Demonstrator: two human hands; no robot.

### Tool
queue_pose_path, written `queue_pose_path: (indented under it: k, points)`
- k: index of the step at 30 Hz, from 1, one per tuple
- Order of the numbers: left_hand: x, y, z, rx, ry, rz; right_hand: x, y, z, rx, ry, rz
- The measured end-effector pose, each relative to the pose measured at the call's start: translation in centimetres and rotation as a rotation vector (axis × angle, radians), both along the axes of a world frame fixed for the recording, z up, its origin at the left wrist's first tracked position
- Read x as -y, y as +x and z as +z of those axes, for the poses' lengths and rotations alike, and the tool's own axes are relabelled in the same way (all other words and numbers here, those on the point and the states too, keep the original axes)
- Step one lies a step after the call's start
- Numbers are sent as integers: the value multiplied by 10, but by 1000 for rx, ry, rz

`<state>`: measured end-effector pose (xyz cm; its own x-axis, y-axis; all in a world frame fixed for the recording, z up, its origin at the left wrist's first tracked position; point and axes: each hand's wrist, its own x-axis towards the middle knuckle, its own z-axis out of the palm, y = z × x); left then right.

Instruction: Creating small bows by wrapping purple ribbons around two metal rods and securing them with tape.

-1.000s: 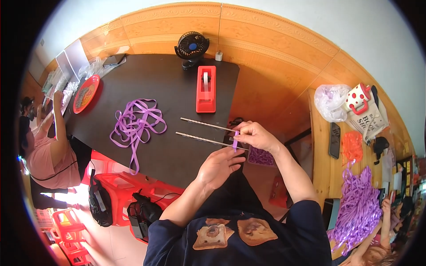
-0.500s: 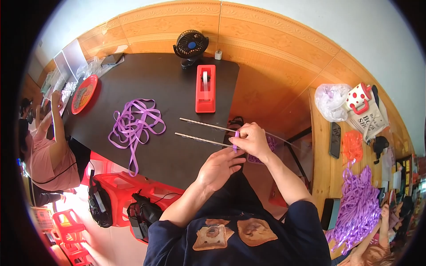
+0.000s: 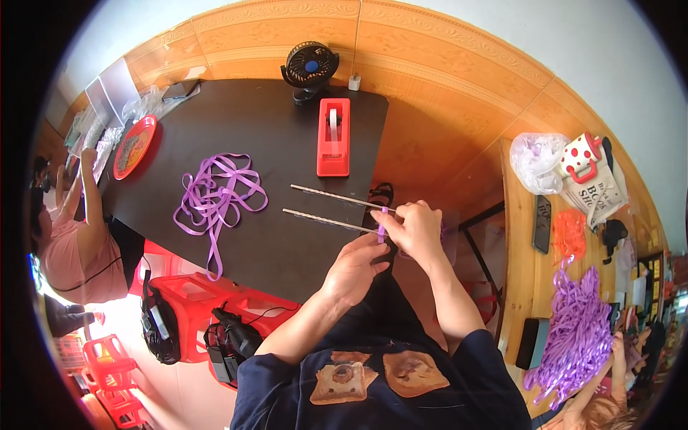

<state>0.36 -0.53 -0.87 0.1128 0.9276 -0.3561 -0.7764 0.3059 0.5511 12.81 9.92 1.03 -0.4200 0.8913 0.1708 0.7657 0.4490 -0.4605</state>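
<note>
Two thin twisted rods (image 3: 322, 218) lie side by side across the table's right edge, their near ends reaching toward my hands. A short band of purple ribbon (image 3: 383, 221) crosses both rods. My right hand (image 3: 417, 228) is closed, thumb and fingers pinching at this ribbon by the upper rod. Below it my left hand (image 3: 352, 272) has its fingers stretched out, their tips at the ribbon's lower end and the thumb apart. The right-hand ends of the rods are hidden by my right hand. A loose heap of purple ribbon (image 3: 218, 193) lies on the table to the left.
On the dark table (image 3: 272, 272) stand a red tape dispenser (image 3: 334, 161), a black fan (image 3: 309, 66) and a red plate (image 3: 135, 147). A wooden bench (image 3: 519, 287) at right holds a large purple ribbon pile (image 3: 573, 337). Red stools (image 3: 190, 315) stand below left; another person (image 3: 82, 251) sits beyond.
My right hand has turned and shifted slightly, its fingers now raised more beside the ribbon. My left hand's fingers have drawn a little closer together. The whole view has shifted slightly.
</note>
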Motion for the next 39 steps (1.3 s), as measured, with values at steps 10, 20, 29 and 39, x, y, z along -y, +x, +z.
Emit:
queue_pose_path:
  k: [10, 20, 29, 39]
  points:
    - [1, -2, -3, 62, -2, -17, 1, 12, -3, -130, -117, -45]
    - [1, -3, -2, 45, -4, -30, -4, 31, -8, -501, -276, -1]
    - [1, -4, -2, 61, -7, -30, -4, 30, -22, -643, -398, 38]
    - [1, -4, -6, 122, -5, -15, 1, 10, -36, -516, -153, -129]
